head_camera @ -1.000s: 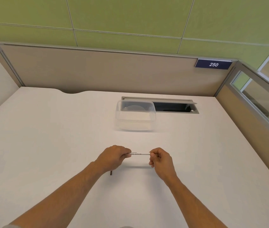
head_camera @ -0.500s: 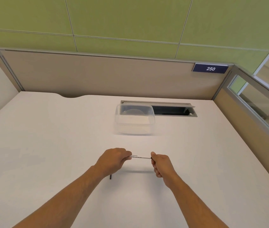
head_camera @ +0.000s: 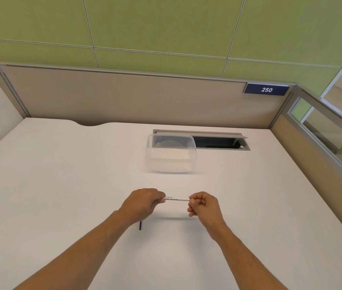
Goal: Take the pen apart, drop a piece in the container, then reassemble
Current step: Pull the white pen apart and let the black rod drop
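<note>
From the head view, the left hand (head_camera: 142,203) and right hand (head_camera: 204,206) each pinch one end of a thin white pen barrel (head_camera: 176,199), fingers clenched on it, held level above the middle of the bench (head_camera: 50,174). A small dark piece (head_camera: 140,225), perhaps the cap, lies under the left wrist. The clear plastic container (head_camera: 171,154) sits toward the far edge. The barrel looks light, stiff and slick, so gripping close to each end suits twisting.
</note>
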`<state>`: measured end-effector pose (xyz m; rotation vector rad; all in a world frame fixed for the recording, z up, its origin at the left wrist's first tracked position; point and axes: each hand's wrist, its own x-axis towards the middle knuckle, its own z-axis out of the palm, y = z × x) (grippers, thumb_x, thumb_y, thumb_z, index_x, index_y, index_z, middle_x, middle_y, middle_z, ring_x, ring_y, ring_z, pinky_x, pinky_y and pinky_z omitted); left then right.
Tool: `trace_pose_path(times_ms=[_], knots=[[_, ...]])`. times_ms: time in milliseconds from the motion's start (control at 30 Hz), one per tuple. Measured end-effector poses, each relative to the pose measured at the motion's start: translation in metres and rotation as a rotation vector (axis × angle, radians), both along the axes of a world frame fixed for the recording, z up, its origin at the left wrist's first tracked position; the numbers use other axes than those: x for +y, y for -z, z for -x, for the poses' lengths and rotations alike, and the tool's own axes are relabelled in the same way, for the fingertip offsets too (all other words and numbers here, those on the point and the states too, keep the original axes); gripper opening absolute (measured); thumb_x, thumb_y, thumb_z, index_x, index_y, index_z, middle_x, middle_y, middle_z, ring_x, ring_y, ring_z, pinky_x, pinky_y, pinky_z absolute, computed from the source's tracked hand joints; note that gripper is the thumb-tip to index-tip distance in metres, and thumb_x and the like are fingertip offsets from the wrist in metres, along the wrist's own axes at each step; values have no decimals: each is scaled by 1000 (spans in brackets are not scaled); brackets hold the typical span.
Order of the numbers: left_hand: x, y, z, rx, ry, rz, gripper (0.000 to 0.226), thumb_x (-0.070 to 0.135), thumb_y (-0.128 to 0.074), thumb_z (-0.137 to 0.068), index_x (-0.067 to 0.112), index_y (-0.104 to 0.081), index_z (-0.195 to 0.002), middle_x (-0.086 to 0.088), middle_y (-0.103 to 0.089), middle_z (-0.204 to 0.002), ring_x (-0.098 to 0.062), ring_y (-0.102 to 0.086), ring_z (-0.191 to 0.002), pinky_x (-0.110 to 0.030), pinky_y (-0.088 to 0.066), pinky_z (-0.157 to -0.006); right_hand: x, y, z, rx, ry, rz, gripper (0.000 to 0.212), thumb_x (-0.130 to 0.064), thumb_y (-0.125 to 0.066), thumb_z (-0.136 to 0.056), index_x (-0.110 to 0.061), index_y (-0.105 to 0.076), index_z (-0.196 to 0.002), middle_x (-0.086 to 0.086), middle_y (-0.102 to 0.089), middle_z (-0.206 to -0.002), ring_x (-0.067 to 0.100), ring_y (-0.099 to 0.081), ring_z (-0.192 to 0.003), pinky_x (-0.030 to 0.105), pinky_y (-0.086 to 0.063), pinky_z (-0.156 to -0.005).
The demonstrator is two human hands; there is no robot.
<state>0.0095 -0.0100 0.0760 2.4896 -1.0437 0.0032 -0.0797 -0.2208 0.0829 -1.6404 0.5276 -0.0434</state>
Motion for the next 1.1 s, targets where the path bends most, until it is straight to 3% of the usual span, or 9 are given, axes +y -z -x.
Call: trace_pose_path(times_ms=[133,233,333,467,633,800,867,1000,1100], knots=[[1,1,-2,-17,-5,-1,54,53,-19,-88,21,-61,-95,4,-64,-82,-20,-56,-75,-34,-47,-64,2,-2,-1,4,25,-138,10,-6,-59,-93,2,-66,-93,11,-65,-74,21,-65,-66,32,-56,-61],[-1,2,-2,-16,0,6,51,53,-20,-89,21,-60,-94,4,-63,-81,-20,-55,-74,-35,-47,-63,3,-3,-4,78,65,-163,38,-33,-59,-97,3,-66,-88,11,-64,-69,23,-62,-60,34,-55,-56],[-1,2,0,-19,6,5,54,53,-18,-89,20,-60,-95,3,-63,-81,-20,-55,-74,-34,-46,-63,2,-3,-4,161,55,-117,46,-42,-57,-96,-1,-67,-78,10,-62,-61,24,-58,-52,31,-51,-50],[-2,3,0,-18,17,8,53,52,-20,-89,19,-62,-97,3,-64,-82,-20,-57,-76,-33,-46,-63,0,-1,-2,124,37,-63,35,-29,-59,-96,-3,-65,-73,7,-62,-62,20,-58,-51,30,-50,-50],[-4,5,0,-14,10,4,51,52,-20,-89,20,-60,-92,3,-63,-79,-19,-55,-73,-33,-46,-62,0,2,-2,42,53,-62,14,0,-53,-95,-1,-65,-86,10,-65,-70,19,-64,-59,32,-56,-62],[-3,5,0,-25,0,6,49,51,-21,-89,19,-58,-86,3,-61,-75,-18,-52,-70,-32,-43,-60,1,3,0,-17,43,-149,12,5,-53,-94,0,-64,-93,13,-67,-76,20,-68,-64,35,-60,-69],[-2,5,-1,-37,-1,0,48,51,-21,-89,19,-57,-85,3,-60,-74,-18,-52,-69,-33,-44,-59,2,2,0,-19,63,-214,10,-3,-57,-95,3,-65,-95,15,-67,-78,23,-68,-67,36,-60,-70],[-3,4,-1,-63,-4,-5,49,51,-20,-89,19,-57,-85,3,-60,-74,-18,-52,-69,-32,-42,-58,2,0,-2,74,108,-223,40,-35,-60,-96,4,-66,-90,14,-66,-72,27,-67,-63,38,-60,-63],[-5,3,-1,-69,0,-1,48,50,-21,-90,19,-58,-86,3,-60,-73,-18,-52,-69,-31,-43,-57,-1,0,-2,135,86,-196,44,-40,-60,-95,1,-65,-82,13,-63,-67,26,-63,-56,35,-57,-57]])
